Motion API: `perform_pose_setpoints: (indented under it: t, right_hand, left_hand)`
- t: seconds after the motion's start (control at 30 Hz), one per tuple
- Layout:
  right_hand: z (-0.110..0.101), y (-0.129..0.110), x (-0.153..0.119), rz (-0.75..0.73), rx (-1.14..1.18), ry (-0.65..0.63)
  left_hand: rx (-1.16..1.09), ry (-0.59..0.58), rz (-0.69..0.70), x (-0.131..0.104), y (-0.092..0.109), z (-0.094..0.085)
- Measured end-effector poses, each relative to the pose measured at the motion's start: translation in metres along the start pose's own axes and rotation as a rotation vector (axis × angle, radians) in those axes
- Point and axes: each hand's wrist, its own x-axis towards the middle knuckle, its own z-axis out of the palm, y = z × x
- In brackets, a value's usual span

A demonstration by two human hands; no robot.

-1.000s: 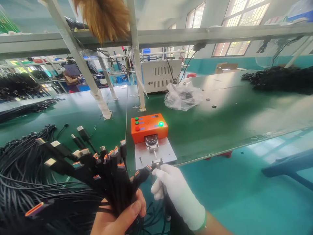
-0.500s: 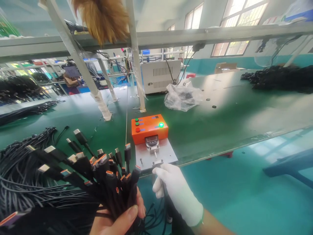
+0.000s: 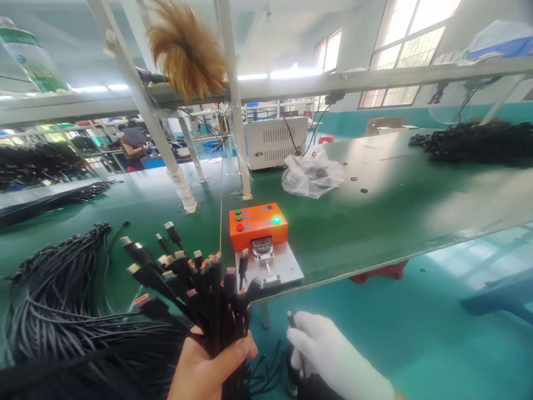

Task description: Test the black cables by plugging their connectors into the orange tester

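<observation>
My right hand [image 3: 328, 353], in a white glove, pinches a single black cable connector [image 3: 290, 319] between thumb and forefinger, its metal tip pointing up and away from me; gripping just behind the tip seems meant to leave the plug end free. My left hand [image 3: 214, 364], bare, is closed around a thick bunch of black cables [image 3: 214, 316], thumb across the front. Their connectors fan out above my fist, several showing orange at the mouth, perhaps held this way so each end stays easy to single out.

Just beyond the bunch, at the edge of a green table [image 3: 375, 222], sits an orange box [image 3: 258, 233] with a lit green lamp [image 3: 276, 220]. A small gauge [image 3: 262, 246] and a metal plate [image 3: 290, 265] face me, probably so the display can be read from here; I cannot make out its digits. The pinched connector is nearer to me than the plate, apart from it.

To my left lies a large heap of black cables [image 3: 62, 300], within what looks like easy reach. Farther back are a crumpled plastic bag [image 3: 312, 180] and a white vented cabinet [image 3: 277, 143]
</observation>
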Motion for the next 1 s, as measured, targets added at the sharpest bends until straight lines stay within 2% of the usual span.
perform_pose_setpoints:
  t: [0.1, 0.23, 0.33, 0.47, 0.67, 0.83, 1.0]
  right_hand:
    - [-0.014, 0.001, -0.006, -0.079, -0.084, 0.105]
    - [-0.011, -0.015, -0.013, -0.219, 0.203, 0.027]
    - [0.003, -0.026, -0.01, -0.224, 0.379, 0.013]
    - [0.018, -0.032, 0.008, -0.209, 0.386, 0.138]
    - [0.025, -0.034, 0.023, -0.151, 0.334, 0.141]
    - [0.025, -0.034, 0.022, -0.141, 0.372, 0.126]
    - [0.024, -0.034, 0.026, -0.148, 0.386, 0.125]
  left_hand:
    - [-0.029, -0.014, 0.007, -0.002, -0.002, 0.004]
    - [-0.049, -0.027, 0.033, -0.001, -0.002, 0.002]
    - [-0.049, -0.049, 0.043, 0.0, 0.0, -0.002]
    - [-0.012, -0.131, 0.006, 0.0, 0.003, -0.004]
    - [-0.013, -0.014, 0.038, -0.004, 0.001, 0.002]
    - [0.014, -0.08, -0.003, -0.002, 0.004, 0.0]
    - [0.155, 0.008, 0.011, -0.001, 0.001, -0.006]
